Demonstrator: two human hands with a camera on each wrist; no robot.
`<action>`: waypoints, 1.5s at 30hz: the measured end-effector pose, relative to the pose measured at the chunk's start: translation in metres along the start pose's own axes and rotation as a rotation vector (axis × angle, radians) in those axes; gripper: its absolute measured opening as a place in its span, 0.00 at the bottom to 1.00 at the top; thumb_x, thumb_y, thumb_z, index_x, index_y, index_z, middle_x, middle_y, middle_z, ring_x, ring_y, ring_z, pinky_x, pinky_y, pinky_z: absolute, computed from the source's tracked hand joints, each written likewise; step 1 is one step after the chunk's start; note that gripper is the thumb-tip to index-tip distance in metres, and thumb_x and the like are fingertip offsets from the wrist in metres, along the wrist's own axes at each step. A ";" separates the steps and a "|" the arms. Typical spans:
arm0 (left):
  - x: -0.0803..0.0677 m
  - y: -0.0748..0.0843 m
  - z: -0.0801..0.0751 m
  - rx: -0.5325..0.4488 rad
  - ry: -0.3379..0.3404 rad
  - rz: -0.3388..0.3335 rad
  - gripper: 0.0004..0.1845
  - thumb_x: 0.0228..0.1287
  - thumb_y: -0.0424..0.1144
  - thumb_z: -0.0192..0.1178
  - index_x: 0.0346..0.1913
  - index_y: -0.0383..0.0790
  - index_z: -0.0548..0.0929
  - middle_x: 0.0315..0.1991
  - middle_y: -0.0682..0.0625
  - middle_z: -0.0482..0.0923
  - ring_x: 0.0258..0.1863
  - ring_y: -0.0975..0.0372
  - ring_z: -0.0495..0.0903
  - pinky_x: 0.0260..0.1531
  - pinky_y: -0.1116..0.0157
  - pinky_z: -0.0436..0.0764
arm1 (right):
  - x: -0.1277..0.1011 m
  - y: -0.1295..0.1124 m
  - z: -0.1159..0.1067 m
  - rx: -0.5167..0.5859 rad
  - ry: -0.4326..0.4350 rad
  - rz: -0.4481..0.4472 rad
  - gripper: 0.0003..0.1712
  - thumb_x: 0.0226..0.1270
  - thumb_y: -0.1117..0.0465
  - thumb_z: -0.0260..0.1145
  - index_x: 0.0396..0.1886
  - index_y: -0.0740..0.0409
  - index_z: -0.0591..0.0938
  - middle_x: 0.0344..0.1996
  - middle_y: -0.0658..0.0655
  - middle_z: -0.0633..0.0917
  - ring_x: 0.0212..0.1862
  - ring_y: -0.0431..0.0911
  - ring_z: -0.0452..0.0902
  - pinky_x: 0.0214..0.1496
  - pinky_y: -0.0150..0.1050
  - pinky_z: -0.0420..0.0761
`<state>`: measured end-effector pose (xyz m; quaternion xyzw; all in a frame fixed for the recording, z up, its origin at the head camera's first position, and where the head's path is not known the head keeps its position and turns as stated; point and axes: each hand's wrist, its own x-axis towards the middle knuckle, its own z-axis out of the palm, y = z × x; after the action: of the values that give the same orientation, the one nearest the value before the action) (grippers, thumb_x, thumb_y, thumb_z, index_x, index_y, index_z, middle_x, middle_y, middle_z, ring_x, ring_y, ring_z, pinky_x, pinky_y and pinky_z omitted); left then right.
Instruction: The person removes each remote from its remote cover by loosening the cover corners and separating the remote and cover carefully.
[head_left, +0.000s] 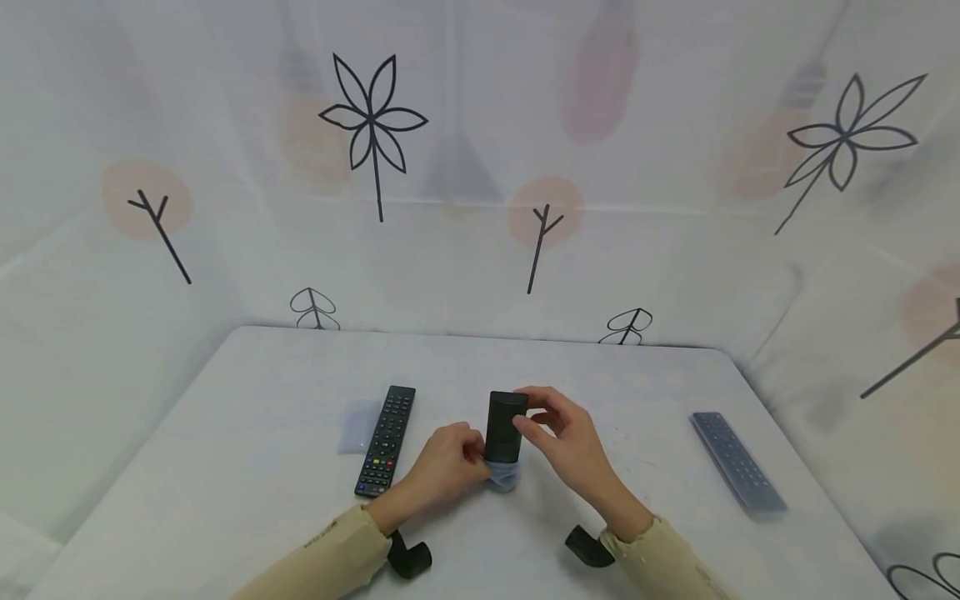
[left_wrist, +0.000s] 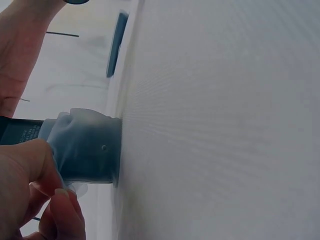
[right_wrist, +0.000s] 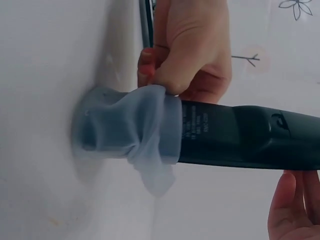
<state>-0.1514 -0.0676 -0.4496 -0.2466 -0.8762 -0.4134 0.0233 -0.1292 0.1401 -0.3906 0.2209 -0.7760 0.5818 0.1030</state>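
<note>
A black remote (head_left: 504, 429) stands on end on the white table (head_left: 225, 467), back side toward me. A translucent grey-blue silicone sleeve (head_left: 502, 475) is bunched around its lower end (right_wrist: 135, 132). My left hand (head_left: 450, 462) pinches the sleeve's edge (left_wrist: 75, 150) beside the remote's foot. My right hand (head_left: 558, 433) grips the remote's upper end, fingers curled around it. In the right wrist view the remote's body (right_wrist: 250, 135) runs to the right, with the right fingertips (right_wrist: 295, 205) below it.
Another black remote (head_left: 386, 440) with coloured buttons lies left of my hands, a flat clear sleeve (head_left: 358, 425) beside it. A remote in a grey cover (head_left: 737, 462) lies near the table's right edge. A patterned white curtain surrounds the table.
</note>
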 end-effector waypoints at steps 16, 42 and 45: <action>0.001 0.002 0.003 0.006 -0.003 0.004 0.08 0.42 0.29 0.68 0.24 0.45 0.81 0.20 0.59 0.68 0.21 0.68 0.67 0.22 0.70 0.67 | 0.006 -0.007 0.005 -0.015 0.022 -0.028 0.16 0.65 0.66 0.70 0.53 0.59 0.83 0.47 0.55 0.85 0.45 0.49 0.82 0.50 0.39 0.81; 0.002 -0.001 -0.011 -0.183 -0.197 -0.190 0.13 0.56 0.35 0.57 0.46 0.42 0.75 0.27 0.53 0.76 0.21 0.63 0.75 0.22 0.65 0.73 | 0.009 0.004 -0.010 0.015 -0.047 -0.034 0.14 0.72 0.68 0.62 0.55 0.61 0.80 0.49 0.58 0.82 0.47 0.46 0.81 0.49 0.34 0.80; 0.005 0.000 -0.009 -0.193 -0.210 -0.202 0.13 0.58 0.34 0.55 0.47 0.42 0.75 0.27 0.53 0.77 0.21 0.62 0.75 0.22 0.65 0.73 | 0.008 0.004 -0.012 0.016 -0.044 -0.041 0.14 0.73 0.68 0.61 0.56 0.63 0.79 0.50 0.59 0.82 0.48 0.45 0.81 0.50 0.33 0.79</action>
<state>-0.1572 -0.0726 -0.4425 -0.2002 -0.8503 -0.4680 -0.1338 -0.1390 0.1502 -0.3873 0.2502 -0.7688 0.5806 0.0963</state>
